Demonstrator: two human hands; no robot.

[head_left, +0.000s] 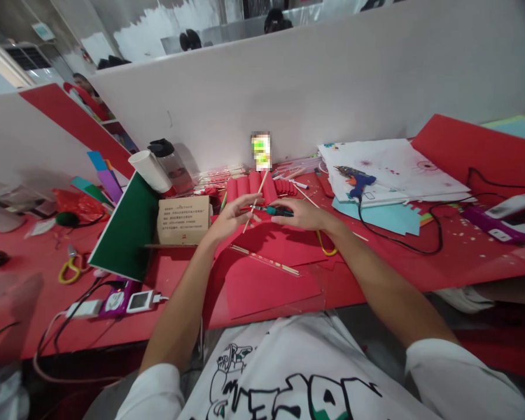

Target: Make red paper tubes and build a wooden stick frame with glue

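My left hand (233, 219) pinches a thin wooden stick (263, 183), which slants up and away from me. In my right hand (304, 213) is a teal-and-black cutting tool (276, 211) with a narrow metal tip. That tip points left and meets or nearly meets the stick; its exact kind is too small to make out. Beneath both hands lie sheets of red paper (266, 291), with a pair of chopsticks (266, 260) across them. Just beyond the hands stand several red paper rolls (244, 186). Yellow scissor handles (328, 245) show under my right wrist.
A cardboard box (184, 220) and a green board (125, 233) stand on the left, near a bottle (175, 166). A glue gun (354, 179) with its cord lies right, by white sheets (394, 169). A phone (261, 150) leans on the partition (354, 87).
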